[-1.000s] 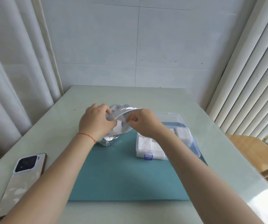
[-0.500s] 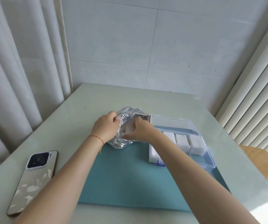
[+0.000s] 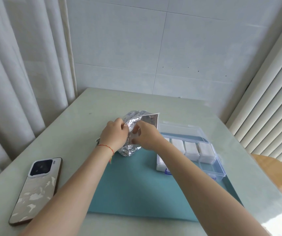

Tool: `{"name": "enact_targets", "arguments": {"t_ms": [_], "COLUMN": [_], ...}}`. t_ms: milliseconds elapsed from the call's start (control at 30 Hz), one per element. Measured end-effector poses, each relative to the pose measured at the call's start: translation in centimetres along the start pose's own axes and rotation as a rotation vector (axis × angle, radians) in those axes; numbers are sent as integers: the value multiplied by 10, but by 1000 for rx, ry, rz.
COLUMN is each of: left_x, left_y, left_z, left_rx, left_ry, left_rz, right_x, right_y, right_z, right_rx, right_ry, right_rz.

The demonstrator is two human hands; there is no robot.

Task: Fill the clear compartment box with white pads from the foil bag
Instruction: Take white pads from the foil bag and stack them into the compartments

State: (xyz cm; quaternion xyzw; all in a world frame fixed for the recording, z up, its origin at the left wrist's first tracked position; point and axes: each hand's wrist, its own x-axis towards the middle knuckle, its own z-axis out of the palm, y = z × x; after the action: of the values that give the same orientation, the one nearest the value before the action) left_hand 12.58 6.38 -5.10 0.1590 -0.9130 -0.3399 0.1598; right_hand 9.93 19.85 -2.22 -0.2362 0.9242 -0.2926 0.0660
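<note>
Head view is showing your left hand (image 3: 113, 133) pinching the foil bag (image 3: 141, 123) on the bench (image 3: 179, 114) while your right hand's fingers (image 3: 137, 132) are reaching inside, grip unclear, risking crushing pads beside the compartment box (image 3: 203, 160).

It is bright here, with soft daylight all around. Most of the light seems to come from my right, where the blinds (image 3: 271, 92) glow pale. The table (image 3: 89, 120) shines, and there is a white glare spot on its near right corner. The foil bag (image 3: 142, 119) sparkles with little bright spots. My arms make only faint, soft shadows on the blue mat (image 3: 136, 189). The picture is mostly sharp, but a bit soft on my fingers. The straight lines of the curtain (image 3: 17, 74) and blinds bend and lean at the edges.
</note>
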Motion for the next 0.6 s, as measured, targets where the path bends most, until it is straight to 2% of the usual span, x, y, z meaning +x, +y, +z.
{"name": "enact_targets", "arguments": {"t_ms": [167,300,500,600], "left_x": [-3,-3,-5,-5], "left_y": [2,5,3,1], "left_z": [2,3,4,4], "left_rx": [40,43,11,-7], "left_ry": [0,4,-1,-7], "left_rz": [2,5,-3,-7], "right_x": [-1,-1,0,2], "right_y": [9,11,12,11], "right_z": [-14,-19,-18,-14], "right_rx": [13,-23,141,-32], "right_ry": [68,50,17,-67], "right_rz": [-13,-29,-27,-16]}}
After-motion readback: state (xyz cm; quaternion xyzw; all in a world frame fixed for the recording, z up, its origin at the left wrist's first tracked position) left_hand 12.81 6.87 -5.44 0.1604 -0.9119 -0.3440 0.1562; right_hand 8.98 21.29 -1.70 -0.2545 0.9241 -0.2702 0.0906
